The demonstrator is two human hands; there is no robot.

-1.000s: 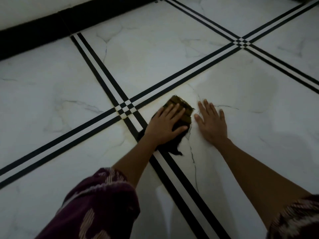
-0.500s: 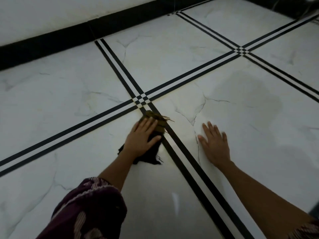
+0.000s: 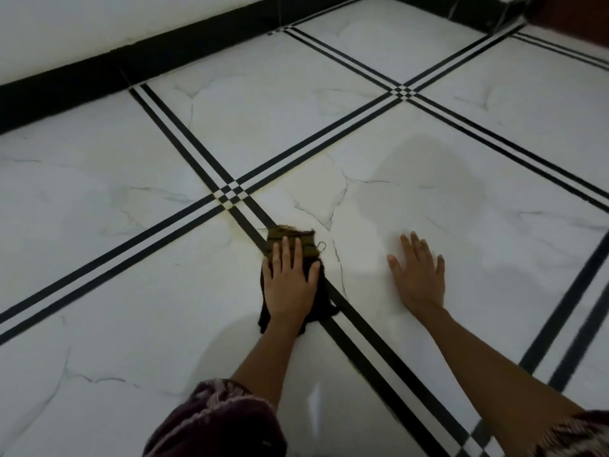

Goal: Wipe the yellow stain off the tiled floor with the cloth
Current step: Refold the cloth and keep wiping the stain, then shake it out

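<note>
pressing my left hand (image 3: 290, 282) flat on the cloth (image 3: 291, 237), fingers straight and slightly spread, gripping nothing. the cloth lies across the black double stripe (image 3: 379, 354) of the tiled floor (image 3: 115, 308), just on my side of the checkered crossing (image 3: 232, 192), its olive end showing past my fingertips. my right hand (image 3: 417, 275) rests open, palm down on the tile to the right, apart from the cloth. a faint yellowish tinge (image 3: 220, 202) edges the crossing.
</note>
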